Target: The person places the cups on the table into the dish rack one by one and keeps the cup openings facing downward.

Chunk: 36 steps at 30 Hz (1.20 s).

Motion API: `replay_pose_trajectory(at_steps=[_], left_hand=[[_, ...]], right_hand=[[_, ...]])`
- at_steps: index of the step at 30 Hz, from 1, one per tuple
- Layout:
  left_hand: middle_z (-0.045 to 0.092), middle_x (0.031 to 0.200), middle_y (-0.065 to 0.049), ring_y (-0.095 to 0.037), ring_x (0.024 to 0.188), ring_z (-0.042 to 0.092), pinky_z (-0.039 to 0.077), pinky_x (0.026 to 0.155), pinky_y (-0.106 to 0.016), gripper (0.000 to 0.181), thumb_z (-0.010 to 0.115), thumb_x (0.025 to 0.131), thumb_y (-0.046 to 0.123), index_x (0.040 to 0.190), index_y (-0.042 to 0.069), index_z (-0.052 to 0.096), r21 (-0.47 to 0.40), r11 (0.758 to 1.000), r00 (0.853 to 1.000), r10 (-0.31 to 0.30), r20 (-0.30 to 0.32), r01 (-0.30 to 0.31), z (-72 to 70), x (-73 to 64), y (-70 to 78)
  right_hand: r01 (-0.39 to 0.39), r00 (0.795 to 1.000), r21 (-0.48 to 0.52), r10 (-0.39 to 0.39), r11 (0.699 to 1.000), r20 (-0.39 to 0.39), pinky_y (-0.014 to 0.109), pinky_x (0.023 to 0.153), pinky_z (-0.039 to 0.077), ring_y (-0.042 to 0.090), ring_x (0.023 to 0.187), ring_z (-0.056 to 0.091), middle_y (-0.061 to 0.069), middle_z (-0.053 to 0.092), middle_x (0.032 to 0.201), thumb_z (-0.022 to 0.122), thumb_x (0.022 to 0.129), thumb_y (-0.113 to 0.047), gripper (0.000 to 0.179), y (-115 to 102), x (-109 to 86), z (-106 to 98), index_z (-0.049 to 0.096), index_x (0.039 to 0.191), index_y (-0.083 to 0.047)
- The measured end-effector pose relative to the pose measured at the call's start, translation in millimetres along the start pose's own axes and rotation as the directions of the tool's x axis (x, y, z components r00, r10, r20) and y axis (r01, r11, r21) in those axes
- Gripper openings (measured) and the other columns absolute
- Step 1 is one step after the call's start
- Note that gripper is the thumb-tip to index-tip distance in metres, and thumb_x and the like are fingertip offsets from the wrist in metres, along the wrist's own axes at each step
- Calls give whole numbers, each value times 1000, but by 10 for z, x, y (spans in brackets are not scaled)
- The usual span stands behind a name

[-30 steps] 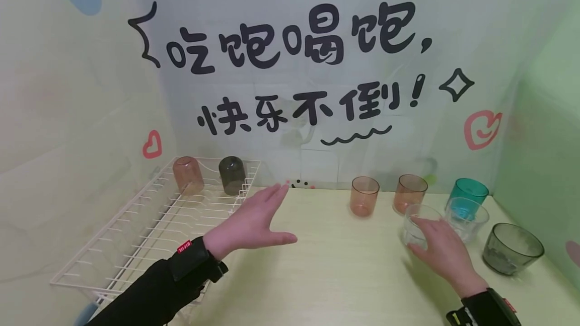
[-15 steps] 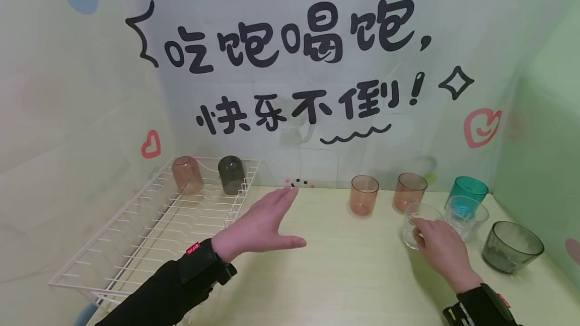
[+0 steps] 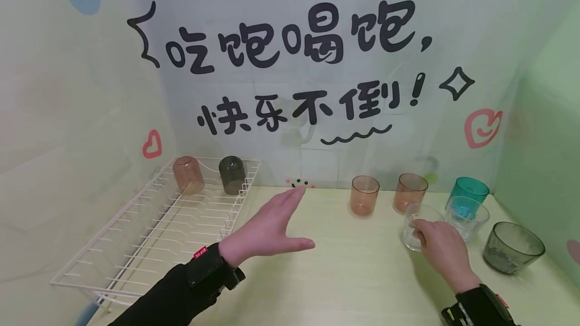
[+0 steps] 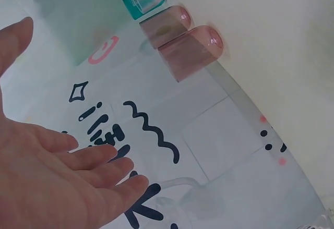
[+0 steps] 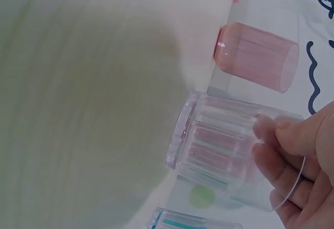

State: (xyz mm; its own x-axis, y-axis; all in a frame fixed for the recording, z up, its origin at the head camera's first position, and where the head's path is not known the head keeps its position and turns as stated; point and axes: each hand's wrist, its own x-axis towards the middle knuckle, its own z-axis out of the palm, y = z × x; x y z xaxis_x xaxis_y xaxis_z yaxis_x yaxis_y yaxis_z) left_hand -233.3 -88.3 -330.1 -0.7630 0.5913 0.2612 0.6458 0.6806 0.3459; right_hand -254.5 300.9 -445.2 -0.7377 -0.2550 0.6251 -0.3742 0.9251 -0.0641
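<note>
My right hand [image 3: 444, 250] pinches the upper wall of a clear drinking glass [image 3: 410, 239], thumb and fingers near its rim. In the right wrist view this ribbed clear glass [image 5: 214, 145] shows a thick base, and some fingers appear through its wall. A second clear glass [image 3: 473, 225] stands just behind that hand, partly covered by it. My left hand [image 3: 267, 228] is held over the table beside the dish rack, holding nothing. Its fingers are extended and the thumb spread, as the left wrist view also shows.
A white wire dish rack [image 3: 149, 235] at left bears an upside-down pink glass [image 3: 188, 175] and a dark grey glass [image 3: 232, 175]. Two pink glasses, one a pink tumbler [image 3: 364, 196], a teal glass [image 3: 468, 190] and a smoky grey glass [image 3: 512, 248] stand at right.
My right hand's fingers have closed onto the clear glass near its rim; the glass has hardly moved. My left hand has drifted a little to the right, still spread.
</note>
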Motion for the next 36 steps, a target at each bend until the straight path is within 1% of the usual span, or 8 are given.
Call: replay_pose_trajectory(at_steps=[8,13,17,23,27,31,34,36], left_hand=[[19,147,2,-17,132,21,23,104,-36,102,55,70,69,143,27,-2,-46,999,999,10,-53,-13,38,-5,19],[19,148,1,-18,132,20,22,104,-38,102,54,71,69,143,25,-2,-64,998,998,12,-63,-16,61,1,34],[17,148,0,-19,133,19,21,105,-38,103,55,71,69,144,23,-2,-73,997,998,16,-58,-20,88,13,51],[17,148,-1,-21,133,20,20,105,-39,103,55,71,69,144,22,-1,-86,996,998,24,-53,-29,134,32,64],[18,148,-2,-20,133,20,21,105,-40,103,55,70,69,144,24,-1,-107,994,998,18,-55,-24,151,33,64],[19,148,-1,-20,133,20,22,104,-40,102,56,70,68,144,24,1,-124,992,998,8,-61,-16,155,31,65],[18,148,0,-20,133,20,22,104,-40,101,56,71,68,144,25,1,-136,991,998,7,-64,-16,155,34,69],[18,148,1,-20,133,20,22,104,-41,101,57,70,67,144,26,1,-145,989,998,7,-70,-17,157,37,70]], right_hand=[[-34,999,38,34,999,-13,43,60,43,24,64,54,1,61,74,69,69,-4,26,-66,-2,-37,62,94,-9],[-47,999,83,49,995,-17,44,63,44,25,69,56,3,63,79,68,72,-7,25,-158,16,-109,62,96,-10],[-66,997,153,71,986,-26,42,64,46,24,73,58,2,65,84,66,74,-5,26,-263,41,-204,61,99,-11],[-102,993,298,117,949,-34,43,70,47,23,84,60,0,65,88,63,77,-2,29,-423,97,-355,60,105,-10],[-138,985,347,165,928,-48,42,73,45,21,88,59,-3,65,89,61,81,-4,26,-509,132,-392,59,106,-12],[-172,975,381,213,908,-68,35,73,44,16,91,57,-8,64,91,59,84,-10,21,-599,169,-437,59,104,-15],[-186,966,430,245,884,-86,25,73,43,10,93,54,-12,63,92,58,85,-14,20,-675,202,-489,59,104,-18],[-189,960,473,263,860,-94,20,74,41,7,95,53,-13,63,93,58,85,-14,21,-729,220,-527,59,105,-20]])
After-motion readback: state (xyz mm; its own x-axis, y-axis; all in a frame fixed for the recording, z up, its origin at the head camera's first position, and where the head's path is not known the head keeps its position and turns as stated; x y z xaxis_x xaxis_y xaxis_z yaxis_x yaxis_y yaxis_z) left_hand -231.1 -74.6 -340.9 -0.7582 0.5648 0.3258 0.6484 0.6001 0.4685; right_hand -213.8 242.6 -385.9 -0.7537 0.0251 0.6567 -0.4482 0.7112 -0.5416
